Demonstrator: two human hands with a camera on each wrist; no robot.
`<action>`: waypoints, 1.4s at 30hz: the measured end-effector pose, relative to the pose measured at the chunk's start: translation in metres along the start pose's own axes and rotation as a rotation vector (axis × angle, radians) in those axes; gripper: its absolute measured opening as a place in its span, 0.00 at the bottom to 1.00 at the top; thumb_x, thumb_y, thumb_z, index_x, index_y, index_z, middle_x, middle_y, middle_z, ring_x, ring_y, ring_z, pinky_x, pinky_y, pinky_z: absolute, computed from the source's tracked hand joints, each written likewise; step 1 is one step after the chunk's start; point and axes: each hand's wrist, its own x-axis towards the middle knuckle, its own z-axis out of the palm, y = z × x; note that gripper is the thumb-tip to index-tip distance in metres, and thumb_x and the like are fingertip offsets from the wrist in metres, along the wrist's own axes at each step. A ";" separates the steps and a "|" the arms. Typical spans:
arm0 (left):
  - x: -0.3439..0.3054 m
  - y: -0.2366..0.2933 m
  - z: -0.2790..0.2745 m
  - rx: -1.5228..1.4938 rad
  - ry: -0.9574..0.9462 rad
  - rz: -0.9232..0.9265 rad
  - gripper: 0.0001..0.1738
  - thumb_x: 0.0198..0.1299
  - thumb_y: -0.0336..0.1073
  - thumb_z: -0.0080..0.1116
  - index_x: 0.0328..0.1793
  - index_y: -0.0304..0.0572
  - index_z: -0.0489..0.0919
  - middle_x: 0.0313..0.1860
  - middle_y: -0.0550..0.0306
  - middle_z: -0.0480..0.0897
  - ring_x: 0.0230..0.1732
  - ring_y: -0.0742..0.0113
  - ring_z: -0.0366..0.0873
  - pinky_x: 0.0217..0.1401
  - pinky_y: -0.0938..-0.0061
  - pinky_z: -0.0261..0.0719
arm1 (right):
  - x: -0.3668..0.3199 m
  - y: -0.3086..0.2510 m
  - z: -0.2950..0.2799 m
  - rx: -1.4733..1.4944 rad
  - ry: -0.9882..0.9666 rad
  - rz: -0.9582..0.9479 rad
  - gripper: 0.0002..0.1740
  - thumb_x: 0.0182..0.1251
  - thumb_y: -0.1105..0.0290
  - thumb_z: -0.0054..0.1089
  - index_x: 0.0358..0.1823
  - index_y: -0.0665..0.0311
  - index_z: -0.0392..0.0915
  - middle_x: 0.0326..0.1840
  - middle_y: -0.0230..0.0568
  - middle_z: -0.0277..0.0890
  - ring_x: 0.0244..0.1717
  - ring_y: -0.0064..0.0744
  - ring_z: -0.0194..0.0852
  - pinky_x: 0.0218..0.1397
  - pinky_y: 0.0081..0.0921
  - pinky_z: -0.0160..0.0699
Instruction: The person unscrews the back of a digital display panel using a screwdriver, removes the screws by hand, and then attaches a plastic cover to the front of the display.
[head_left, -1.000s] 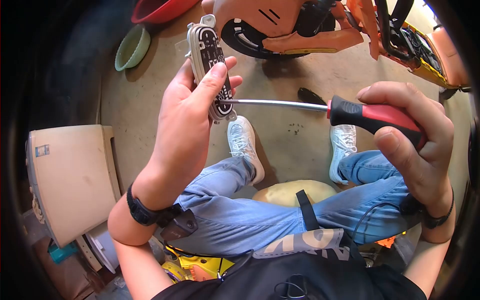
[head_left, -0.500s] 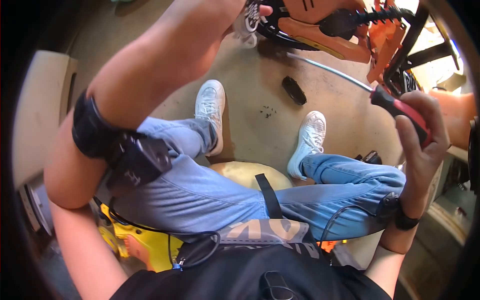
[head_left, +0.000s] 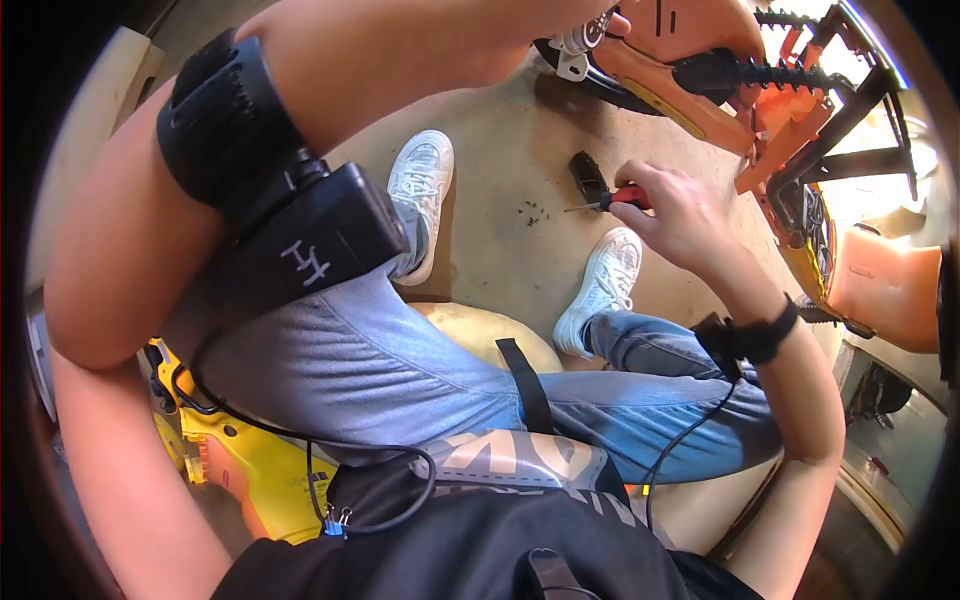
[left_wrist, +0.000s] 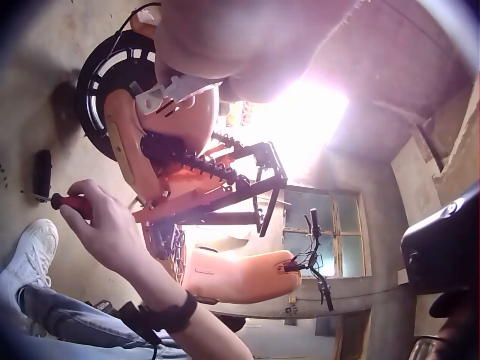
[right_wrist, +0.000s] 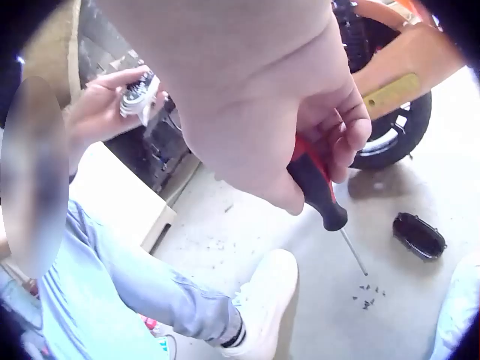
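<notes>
My right hand grips a red-and-black screwdriver, its metal shaft slanting down toward the floor. Below the tip lies a small cluster of dark screws. A black oval cover with a raised rim lies beside them. At the top of the head view, raised away from my lap, my left hand holds an oval module with a pale housing and dark face. Its white mounting tab sticks out below the fingers; most of that hand is hidden by the forearm in the head view.
An orange electric scooter, partly stripped to its frame, stands ahead on the right. White shoes flank the screws on the concrete floor. A yellow panel lies by the seat, and a cable loops over the lap.
My left hand has carried the module up and away from the screwdriver tip. My right hand first drew the screwdriver back, then brought it forward and down near the cover and screws.
</notes>
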 end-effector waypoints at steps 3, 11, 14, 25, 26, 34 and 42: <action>0.003 0.004 0.008 -0.040 0.096 -0.064 0.13 0.66 0.35 0.50 0.48 0.33 0.78 0.39 0.53 0.79 0.40 0.64 0.74 0.42 0.68 0.71 | 0.022 0.015 0.037 -0.061 -0.075 0.059 0.15 0.62 0.58 0.62 0.45 0.59 0.79 0.41 0.45 0.83 0.47 0.49 0.81 0.49 0.44 0.78; 0.003 0.003 0.008 0.005 0.060 -0.037 0.14 0.66 0.36 0.49 0.48 0.32 0.78 0.38 0.52 0.79 0.38 0.63 0.74 0.41 0.68 0.72 | 0.038 0.034 0.087 -0.074 -0.124 0.167 0.15 0.64 0.57 0.60 0.46 0.57 0.78 0.43 0.44 0.83 0.48 0.49 0.81 0.50 0.44 0.79; 0.004 0.002 0.008 0.036 0.041 -0.025 0.14 0.66 0.36 0.49 0.48 0.32 0.78 0.38 0.52 0.79 0.38 0.63 0.74 0.41 0.68 0.72 | 0.039 0.036 0.095 -0.057 -0.136 0.176 0.15 0.64 0.57 0.60 0.46 0.58 0.77 0.44 0.44 0.82 0.48 0.49 0.81 0.50 0.44 0.79; -0.015 0.009 0.002 0.313 -0.004 0.166 0.16 0.66 0.36 0.48 0.49 0.27 0.77 0.37 0.49 0.78 0.35 0.62 0.72 0.38 0.67 0.72 | 0.044 0.030 0.105 -0.023 -0.119 0.153 0.16 0.65 0.56 0.60 0.46 0.59 0.75 0.43 0.46 0.81 0.48 0.51 0.80 0.50 0.46 0.78; -0.010 0.018 0.004 0.249 -0.008 0.011 0.16 0.65 0.36 0.48 0.48 0.27 0.77 0.37 0.49 0.78 0.35 0.62 0.72 0.38 0.67 0.72 | 0.045 0.031 0.106 -0.023 -0.120 0.152 0.16 0.65 0.56 0.60 0.46 0.59 0.75 0.43 0.46 0.81 0.48 0.51 0.80 0.50 0.46 0.78; -0.009 -0.007 0.007 0.035 -0.053 0.277 0.15 0.64 0.33 0.48 0.49 0.28 0.77 0.37 0.49 0.78 0.35 0.62 0.72 0.38 0.66 0.72 | 0.045 0.029 0.102 -0.053 -0.123 0.173 0.16 0.64 0.56 0.60 0.45 0.60 0.76 0.42 0.46 0.81 0.47 0.51 0.81 0.49 0.46 0.79; -0.001 0.024 -0.022 -0.037 -0.335 -0.019 0.10 0.61 0.31 0.47 0.40 0.29 0.76 0.29 0.55 0.74 0.30 0.66 0.66 0.33 0.69 0.67 | 0.030 0.010 0.026 0.009 -0.076 0.160 0.18 0.62 0.55 0.61 0.46 0.61 0.80 0.42 0.50 0.83 0.47 0.51 0.82 0.50 0.46 0.78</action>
